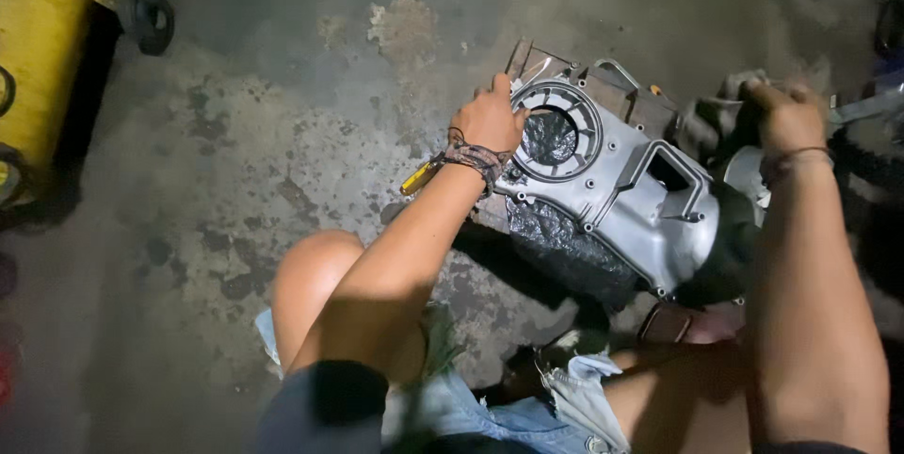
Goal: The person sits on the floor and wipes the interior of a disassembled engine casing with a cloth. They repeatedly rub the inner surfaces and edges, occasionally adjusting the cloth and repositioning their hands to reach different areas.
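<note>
A person crouches over a silver-grey metal housing (617, 190) lying on a stained concrete floor (282, 115). The left hand (490, 118), a woven band at its wrist, rests curled on the rim of the housing's round opening (556, 134), fingers bent against the edge. The right hand (789, 117) is closed over a dark rag (711, 124) at the far end of the housing, the fingers wrapped round the cloth. A yellow-handled tool (419, 177) lies on the floor just beside the left wrist, partly hidden by it. A brown piece of wood (692, 324) sits under the housing's near end. A yellow machine (42, 40) with a black wheel (151, 16) stands well apart, at the frame's upper left.
</note>
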